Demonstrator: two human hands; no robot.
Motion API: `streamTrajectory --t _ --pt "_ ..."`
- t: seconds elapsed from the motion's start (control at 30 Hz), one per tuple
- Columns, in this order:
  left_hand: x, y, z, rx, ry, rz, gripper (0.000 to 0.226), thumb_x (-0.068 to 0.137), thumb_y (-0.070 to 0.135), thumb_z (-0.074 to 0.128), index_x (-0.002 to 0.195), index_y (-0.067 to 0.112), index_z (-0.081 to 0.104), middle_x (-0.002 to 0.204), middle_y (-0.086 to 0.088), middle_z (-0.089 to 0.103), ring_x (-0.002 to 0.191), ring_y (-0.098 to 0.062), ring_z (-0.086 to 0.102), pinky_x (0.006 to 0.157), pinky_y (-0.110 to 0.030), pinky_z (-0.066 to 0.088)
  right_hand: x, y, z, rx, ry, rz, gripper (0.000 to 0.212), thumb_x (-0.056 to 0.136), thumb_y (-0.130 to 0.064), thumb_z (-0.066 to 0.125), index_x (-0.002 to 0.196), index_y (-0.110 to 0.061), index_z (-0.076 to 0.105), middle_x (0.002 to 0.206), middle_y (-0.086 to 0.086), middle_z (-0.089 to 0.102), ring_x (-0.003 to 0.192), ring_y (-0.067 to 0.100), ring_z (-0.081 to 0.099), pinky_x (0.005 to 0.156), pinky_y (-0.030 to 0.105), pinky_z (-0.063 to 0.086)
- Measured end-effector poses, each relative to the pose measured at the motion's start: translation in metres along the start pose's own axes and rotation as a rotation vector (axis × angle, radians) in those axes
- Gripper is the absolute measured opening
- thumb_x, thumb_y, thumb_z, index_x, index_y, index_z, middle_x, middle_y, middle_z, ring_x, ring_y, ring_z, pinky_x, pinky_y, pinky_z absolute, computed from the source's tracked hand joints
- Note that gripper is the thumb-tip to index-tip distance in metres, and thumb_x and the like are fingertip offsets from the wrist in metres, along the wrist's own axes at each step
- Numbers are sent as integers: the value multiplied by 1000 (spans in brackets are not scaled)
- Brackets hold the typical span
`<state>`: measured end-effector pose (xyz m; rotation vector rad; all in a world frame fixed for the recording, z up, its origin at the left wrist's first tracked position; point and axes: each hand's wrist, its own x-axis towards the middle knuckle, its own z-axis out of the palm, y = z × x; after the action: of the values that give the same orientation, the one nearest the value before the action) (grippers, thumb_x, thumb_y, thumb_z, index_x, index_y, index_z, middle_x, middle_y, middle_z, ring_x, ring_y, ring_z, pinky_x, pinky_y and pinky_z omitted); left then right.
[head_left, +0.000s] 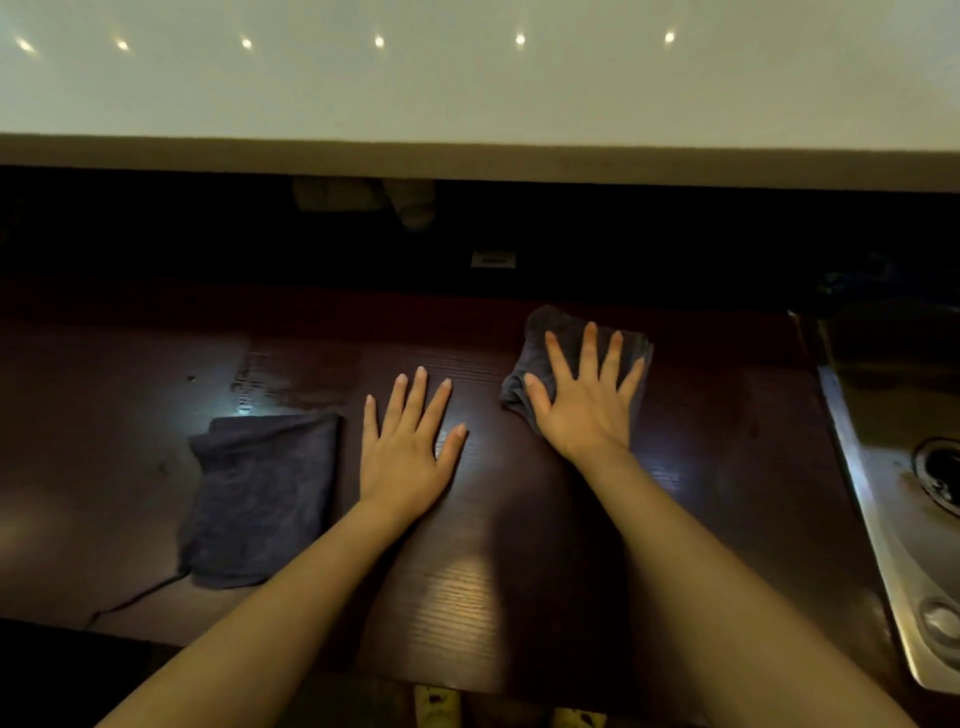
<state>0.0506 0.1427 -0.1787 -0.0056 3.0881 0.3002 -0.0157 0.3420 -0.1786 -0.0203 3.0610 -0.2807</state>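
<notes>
My right hand (586, 400) lies flat with spread fingers on a crumpled dark grey cloth (550, 332), pressing it onto the dark wooden counter (467, 597). My left hand (410, 441) rests flat on the bare counter, fingers straight and spread, holding nothing. A second dark cloth (260, 499), folded roughly square, lies flat just left of my left hand without touching it. A wet, shiny patch (291, 374) shows on the wood behind that cloth.
A steel sink (893, 519) with a drain (943, 475) borders the counter on the right. A pale raised ledge (467, 161) runs across the back over a dark recess. A thin crack or cord (135, 597) runs near the counter's front left edge.
</notes>
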Motion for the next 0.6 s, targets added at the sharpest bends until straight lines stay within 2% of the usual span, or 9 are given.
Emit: streamTrajectory --t 0.17,0.33,0.47,0.6 --pt "-48 -16 -4 9 31 -2 64 89 57 20 146 29 15 156 -1 9 144 -19 1 117 -47 4 7 -58 10 16 -12 -105 66 88 -64 14 147 -36 6 160 11 -4 144 37 -13 110 60 -15" --pt "-83 -23 -5 41 31 -2 62 91 54 26 145 25 22 155 -4 18 144 -23 11 115 -42 7 10 -106 16 17 -18 -192 64 91 -63 18 148 -34 9 160 12 -3 144 38 -12 112 62 -11" --pt "-101 -27 -7 53 13 -1 63 91 55 25 146 24 20 155 -4 16 144 -22 8 118 -43 8 5 -112 16 2 -27 -235 63 91 -62 19 148 -35 10 160 10 0 145 37 -10 113 60 -10" --pt "-139 -31 -6 56 -18 46 64 91 56 22 146 25 19 155 -4 18 144 -22 11 114 -44 10 -17 -98 15 -8 -45 -363 62 91 -60 22 147 -37 12 160 6 3 146 31 -8 115 55 -10"
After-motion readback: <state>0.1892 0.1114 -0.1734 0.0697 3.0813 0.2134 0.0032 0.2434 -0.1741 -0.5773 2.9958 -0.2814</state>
